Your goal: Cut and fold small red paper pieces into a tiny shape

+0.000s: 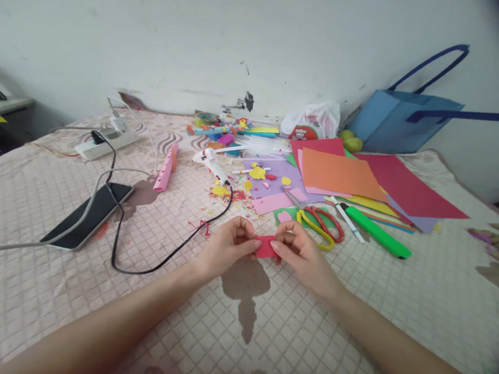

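A small piece of red paper (266, 247) is stretched between my two hands, just above the bedspread. My left hand (228, 247) pinches its left end between thumb and fingers. On the other side, my right hand (302, 255) grips the right end the same way. Just beyond my right hand lie scissors (325, 227) with red and yellow handles, partly over a green paper piece (280, 218) with a pink cut-out on it. A white glue gun (214, 165) rests farther back, its black cord curving round to the left of my left hand.
Coloured sheets (341, 174), a green cutter (378, 231) and a white marker (348, 221) lie to the right. A blue bag (404, 120) stands behind them. Paper scraps surround the glue gun. On the left are a phone (90, 215), a power strip (108, 145) and a pink paper roll (167, 167).
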Tool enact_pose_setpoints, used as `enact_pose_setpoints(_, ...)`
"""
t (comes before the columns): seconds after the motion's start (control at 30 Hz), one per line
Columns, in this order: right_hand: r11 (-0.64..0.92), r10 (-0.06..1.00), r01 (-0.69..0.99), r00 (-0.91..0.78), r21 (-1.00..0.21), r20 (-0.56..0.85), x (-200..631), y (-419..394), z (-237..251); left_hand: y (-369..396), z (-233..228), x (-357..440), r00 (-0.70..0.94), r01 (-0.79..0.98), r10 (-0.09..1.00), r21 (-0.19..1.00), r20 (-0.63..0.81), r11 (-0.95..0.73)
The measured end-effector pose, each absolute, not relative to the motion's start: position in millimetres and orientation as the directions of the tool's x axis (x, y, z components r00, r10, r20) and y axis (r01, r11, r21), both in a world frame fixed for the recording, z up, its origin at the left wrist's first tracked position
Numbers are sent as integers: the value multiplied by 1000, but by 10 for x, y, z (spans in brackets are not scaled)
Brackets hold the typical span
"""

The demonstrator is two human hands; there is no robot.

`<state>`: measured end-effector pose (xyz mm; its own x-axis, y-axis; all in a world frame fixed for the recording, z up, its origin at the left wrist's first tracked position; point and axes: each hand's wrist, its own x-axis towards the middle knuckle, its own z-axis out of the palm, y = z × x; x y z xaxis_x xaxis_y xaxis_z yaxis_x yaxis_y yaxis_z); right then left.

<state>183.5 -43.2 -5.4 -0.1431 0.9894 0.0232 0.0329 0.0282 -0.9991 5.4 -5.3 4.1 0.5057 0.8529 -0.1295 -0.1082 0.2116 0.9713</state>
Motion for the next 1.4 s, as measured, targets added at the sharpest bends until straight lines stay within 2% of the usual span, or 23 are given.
enact_pose_setpoints(0.27, 150, 985, 251, -126, -956, 121, 1846, -451, -5, -40, 54, 30, 553, 5, 831, 997, -64, 73)
enact_pose_setpoints(0.53, 260, 965, 286, -105, -922, 239, 1842, -462, -27, -58, 27, 53, 515, -31, 856, 999, 42, -30)
enact_pose_setpoints(0.83, 302, 953, 266, -57, -916, 298, 1807, -486, -6, -76, -29, 49, 489, -54, 872, 998, 35, -10)
enact_pose_setpoints(1.0, 245, 969, 212, -33, -946, 243, 1783, -486, 30, -115, 2, 64, 455, -64, 890, 998, 32, -4)
enact_pose_setpoints(1.2, 113, 994, 81, 2, -990, 114, 1752, -495, 16, -139, -6, 97, 427, -133, 903, 991, 38, 21)
enact_pose_setpoints(1.4, 46, 998, 5, 30, -999, 46, 1731, -500, -64, -179, -5, 129, 374, -189, 927, 977, -21, 98)
